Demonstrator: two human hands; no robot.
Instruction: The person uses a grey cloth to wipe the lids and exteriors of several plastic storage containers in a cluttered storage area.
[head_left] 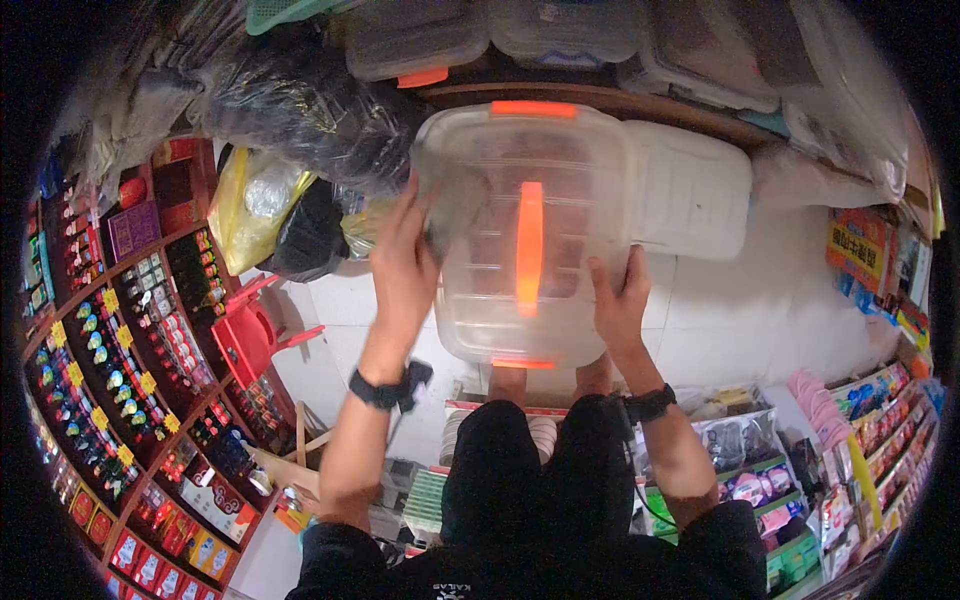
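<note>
A translucent plastic storage box (pixel 490 330) with an orange handle (pixel 529 245) and orange end clips is in front of my legs, its ribbed lid facing up. My left hand (pixel 403 255) is at the lid's left side, closed on a greyish cloth (pixel 455 205) that lies against the lid and is smeared by motion. At the right edge of the box is my right hand (pixel 624 300), thumb on the lid side and fingers along the rim, gripping it. Some of its fingers are hidden.
A white plastic bin (pixel 695 190) stands right of the box. Clear lidded boxes (pixel 565 35) line the shelf behind. Black and yellow bags (pixel 250 215) and a red stool (pixel 250 330) are at left, beside shelves of packaged goods (pixel 110 340). More goods (pixel 760 485) stand at lower right.
</note>
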